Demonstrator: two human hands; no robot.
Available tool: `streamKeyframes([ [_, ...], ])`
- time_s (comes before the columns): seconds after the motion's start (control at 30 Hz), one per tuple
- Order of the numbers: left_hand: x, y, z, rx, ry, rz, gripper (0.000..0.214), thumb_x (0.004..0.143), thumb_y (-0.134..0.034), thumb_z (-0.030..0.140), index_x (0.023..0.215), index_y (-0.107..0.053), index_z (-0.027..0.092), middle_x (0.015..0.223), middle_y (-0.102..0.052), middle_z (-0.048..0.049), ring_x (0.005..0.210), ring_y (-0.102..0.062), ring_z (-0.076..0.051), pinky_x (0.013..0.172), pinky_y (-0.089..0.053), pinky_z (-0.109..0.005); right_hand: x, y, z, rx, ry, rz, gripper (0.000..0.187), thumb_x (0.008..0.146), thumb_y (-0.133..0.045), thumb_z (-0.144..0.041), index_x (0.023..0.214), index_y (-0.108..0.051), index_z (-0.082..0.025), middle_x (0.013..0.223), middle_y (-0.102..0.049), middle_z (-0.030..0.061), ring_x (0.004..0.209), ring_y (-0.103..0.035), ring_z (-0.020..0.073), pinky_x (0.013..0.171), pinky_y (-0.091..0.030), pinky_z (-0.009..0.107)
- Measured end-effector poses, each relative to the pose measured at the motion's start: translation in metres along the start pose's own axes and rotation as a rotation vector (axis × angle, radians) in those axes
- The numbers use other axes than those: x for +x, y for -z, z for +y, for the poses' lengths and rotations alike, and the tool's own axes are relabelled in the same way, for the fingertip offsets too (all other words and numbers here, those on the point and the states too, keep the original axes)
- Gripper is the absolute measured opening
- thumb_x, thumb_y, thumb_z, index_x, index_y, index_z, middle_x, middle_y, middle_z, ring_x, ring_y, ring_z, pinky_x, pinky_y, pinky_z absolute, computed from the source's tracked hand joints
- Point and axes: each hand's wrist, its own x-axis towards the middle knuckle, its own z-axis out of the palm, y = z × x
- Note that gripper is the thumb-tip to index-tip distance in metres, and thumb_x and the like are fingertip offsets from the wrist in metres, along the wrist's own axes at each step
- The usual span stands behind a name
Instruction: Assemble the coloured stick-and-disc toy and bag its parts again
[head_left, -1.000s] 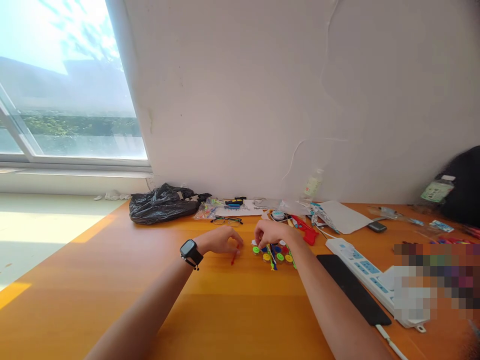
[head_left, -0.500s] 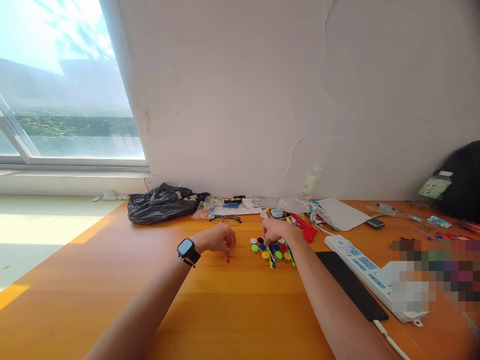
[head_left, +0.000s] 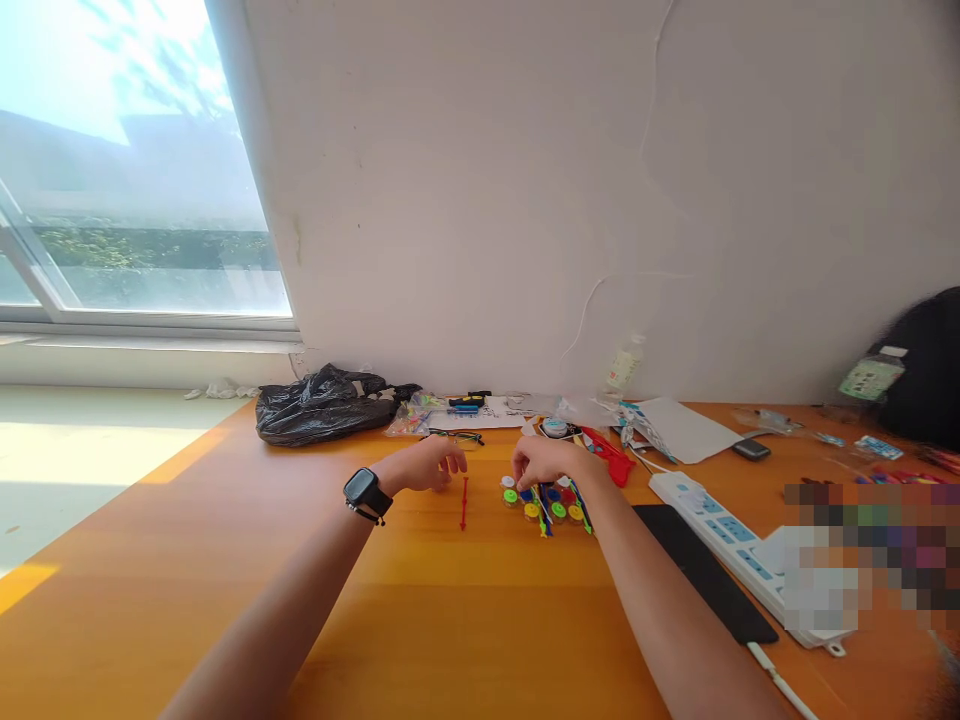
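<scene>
My left hand (head_left: 431,464) hovers just left of a thin red arrow-shaped stick (head_left: 464,503) lying on the table. Its fingers are apart and hold nothing. To the right, my right hand (head_left: 546,461) reaches over a cluster of small round pieces with coloured tops, among them a white one (head_left: 508,483), a green one (head_left: 510,497) and a yellow one (head_left: 531,512). Its fingertips are pinched at the back left of the cluster; what they hold, if anything, is hidden. Several blue, green and yellow arrow-shaped sticks (head_left: 545,518) lie across the pieces.
A black plastic bag (head_left: 326,408) and eyeglasses (head_left: 469,438) lie toward the wall. A red plastic piece (head_left: 611,458) is behind my right wrist. On the right are a black tablet-like slab (head_left: 705,575), a white power strip (head_left: 720,525) and a cable (head_left: 780,680).
My left hand has let go of the red arrow stick and drawn back to the left. My right hand has shifted slightly left, now covering the black-topped piece.
</scene>
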Motion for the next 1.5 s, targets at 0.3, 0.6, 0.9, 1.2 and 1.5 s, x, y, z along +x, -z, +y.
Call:
streamKeyframes([
  [0.3, -0.006, 0.003, -0.012, 0.014, 0.077, -0.071, 0.016, 0.07, -0.076, 0.011, 0.084, -0.078, 0.019, 0.086, -0.079, -0.0035, 0.077, -0.071, -0.018, 0.067, -0.049, -0.023, 0.005, -0.007, -0.007, -0.017, 0.102, -0.034, 0.042, 0.05, -0.097, -0.04, 0.083, -0.078, -0.021, 0.085, -0.077, 0.0044, 0.073, -0.07, 0.0198, 0.058, -0.046, 0.024],
  [0.6, -0.004, -0.001, -0.002, -0.025, 0.08, -0.063, 0.008, 0.069, -0.08, 0.021, 0.072, -0.073, 0.019, 0.075, -0.074, -0.001, 0.067, -0.064, -0.016, 0.061, -0.044, -0.023, 0.009, -0.025, -0.038, 0.014, 0.268, 0.072, 0.03, 0.072, -0.08, -0.018, 0.101, -0.078, -0.023, 0.091, -0.074, 0.0015, 0.073, -0.067, 0.0148, 0.06, -0.043, 0.021],
  [0.9, -0.032, 0.051, -0.005, -0.096, 0.095, 0.06, 0.023, 0.074, -0.08, 0.035, 0.088, -0.074, 0.017, 0.09, -0.076, -0.0043, 0.078, -0.069, -0.018, 0.065, -0.05, -0.024, 0.012, -0.054, -0.07, 0.141, 0.45, 0.148, 0.006, 0.081, -0.077, -0.025, 0.086, -0.073, -0.022, 0.084, -0.069, 0.001, 0.081, -0.063, 0.0173, 0.07, -0.046, 0.024],
  [1.2, -0.045, 0.072, 0.007, -0.377, 0.033, 0.297, 0.039, 0.074, -0.084, 0.032, 0.107, -0.074, 0.013, 0.099, -0.078, -0.0094, 0.085, -0.073, -0.02, 0.078, -0.06, -0.03, -0.001, -0.028, -0.082, 0.455, 0.644, 0.515, 0.021, 0.105, -0.043, -0.032, 0.106, -0.061, -0.022, 0.099, -0.065, 0.0022, 0.088, -0.059, 0.0172, 0.077, -0.047, 0.028],
  [1.5, -0.051, 0.077, 0.054, -0.465, -0.088, 0.324, 0.045, 0.084, -0.08, 0.047, 0.114, -0.075, 0.014, 0.094, -0.079, -0.0092, 0.085, -0.073, -0.02, 0.077, -0.058, -0.03, -0.03, -0.009, -0.098, 0.681, 0.789, 0.639, 0.019, 0.098, -0.056, -0.033, 0.115, -0.058, -0.024, 0.104, -0.072, 0.0032, 0.093, -0.067, 0.0173, 0.087, -0.052, 0.031],
])
